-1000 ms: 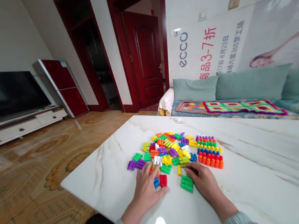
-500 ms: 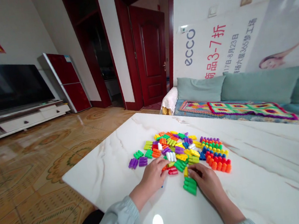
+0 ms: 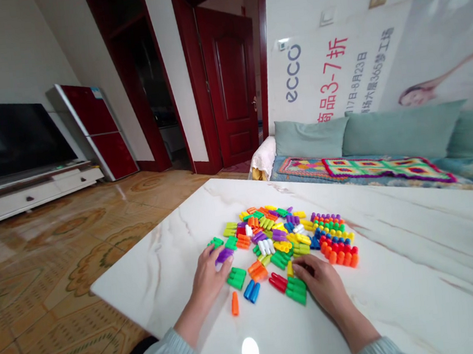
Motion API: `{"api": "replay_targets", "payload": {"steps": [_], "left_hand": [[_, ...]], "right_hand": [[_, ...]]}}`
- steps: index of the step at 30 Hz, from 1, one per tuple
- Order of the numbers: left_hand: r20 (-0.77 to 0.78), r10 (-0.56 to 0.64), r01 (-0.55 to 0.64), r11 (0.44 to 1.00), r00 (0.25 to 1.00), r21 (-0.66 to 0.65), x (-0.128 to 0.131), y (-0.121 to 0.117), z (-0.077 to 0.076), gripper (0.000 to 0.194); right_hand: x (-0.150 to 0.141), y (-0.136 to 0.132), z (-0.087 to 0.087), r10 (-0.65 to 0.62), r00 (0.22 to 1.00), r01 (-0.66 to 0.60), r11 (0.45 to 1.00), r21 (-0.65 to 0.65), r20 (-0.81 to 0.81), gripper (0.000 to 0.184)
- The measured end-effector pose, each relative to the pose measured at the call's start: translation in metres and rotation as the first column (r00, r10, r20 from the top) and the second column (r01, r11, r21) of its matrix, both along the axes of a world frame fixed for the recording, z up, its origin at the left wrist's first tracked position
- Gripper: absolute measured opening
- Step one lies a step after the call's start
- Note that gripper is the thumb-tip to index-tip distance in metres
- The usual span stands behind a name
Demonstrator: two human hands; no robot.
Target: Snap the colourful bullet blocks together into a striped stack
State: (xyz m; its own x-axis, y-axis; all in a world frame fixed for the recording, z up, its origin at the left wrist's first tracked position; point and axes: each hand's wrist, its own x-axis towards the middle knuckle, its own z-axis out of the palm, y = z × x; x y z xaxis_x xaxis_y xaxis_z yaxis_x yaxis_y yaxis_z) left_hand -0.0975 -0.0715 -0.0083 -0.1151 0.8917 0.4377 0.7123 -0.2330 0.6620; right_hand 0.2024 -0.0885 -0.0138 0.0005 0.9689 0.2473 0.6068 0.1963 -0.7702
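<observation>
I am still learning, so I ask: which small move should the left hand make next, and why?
Perhaps the left hand should close on the nearest purple block: it appears open around that block, though contact is unclear.

This is a home (sofa [image 3: 467,167] with 3 cushions [image 3: 405,132], television [image 3: 12,138]).

1. the table [image 3: 401,295] has a glossy white top with grey-brown veins.
2. a loose pile of coloured pieces [image 3: 266,247] lies on it.
3. right of the pile sit joined rows [image 3: 335,239], purple farthest, orange nearest.
4. nearer lie a small orange piece [image 3: 235,304], a blue piece [image 3: 252,292], and a red piece [image 3: 278,282] just beside a green piece [image 3: 296,290].
</observation>
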Motion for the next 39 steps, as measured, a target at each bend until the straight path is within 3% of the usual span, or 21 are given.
{"api": "replay_targets", "payload": {"steps": [3, 6, 8, 11, 14, 16, 20, 24, 27, 33, 39], "left_hand": [[0.333, -0.15, 0.156, 0.988, 0.931, 0.008, 0.007, 0.0, 0.003, 0.036], [0.467, -0.225, 0.236, 0.971, 0.856, 0.036, 0.022, 0.0, 0.017, 0.034], [0.406, -0.278, 0.287, 0.957, 0.87, 0.042, 0.036, 0.002, 0.027, 0.032], [0.142, -0.358, 0.358, 0.933, 0.923, 0.026, 0.058, 0.006, 0.034, 0.031], [-0.151, -0.335, 0.343, 0.939, 0.93, 0.026, 0.075, 0.01, 0.026, 0.043], [-0.244, -0.289, 0.31, 0.949, 0.926, 0.052, 0.08, 0.012, 0.018, 0.046], [-0.197, -0.238, 0.262, 0.96, 0.951, 0.103, 0.074, 0.015, 0.011, 0.032], [-0.116, -0.215, 0.229, 0.965, 0.97, 0.125, 0.065, 0.014, 0.017, 0.022], [-0.092, -0.215, 0.224, 0.969, 0.972, 0.108, 0.064, 0.013, 0.017, 0.022], [-0.126, -0.24, 0.255, 0.961, 0.963, 0.112, 0.066, 0.022, 0.01, 0.03], [-0.28, -0.337, 0.355, 0.935, 0.899, 0.015, 0.07, 0.027, 0.023, 0.046]], "right_hand": [[0.0, 0.0, -0.001, 0.006, 1.0, -0.006, 1.0, 0.007, 0.002, 0.028], [0.0, 0.001, -0.003, 0.006, 1.0, -0.006, 1.0, 0.002, 0.007, 0.028], [0.0, 0.001, -0.004, 0.009, 1.0, -0.009, 1.0, -0.004, 0.008, 0.027], [0.001, 0.001, -0.004, 0.021, 1.0, -0.021, 1.0, 0.019, -0.006, 0.026], [0.002, 0.0, -0.002, -0.006, 1.0, 0.009, 0.992, 0.127, -0.021, 0.026], [0.002, -0.001, 0.0, -0.077, 0.996, 0.084, 0.974, 0.213, -0.042, 0.028], [0.001, 0.001, 0.0, -0.234, 0.972, 0.232, 0.942, 0.244, -0.02, 0.049], [0.0, 0.004, -0.003, -0.239, 0.964, 0.219, 0.962, 0.163, 0.119, 0.061], [-0.001, 0.005, -0.003, -0.167, 0.97, 0.146, 0.981, 0.128, 0.176, 0.058], [-0.002, 0.004, 0.002, -0.044, 0.994, 0.031, 0.991, 0.127, 0.098, 0.044], [-0.002, 0.005, -0.001, -0.035, 0.996, 0.023, 0.99, 0.137, 0.083, 0.039]]}}
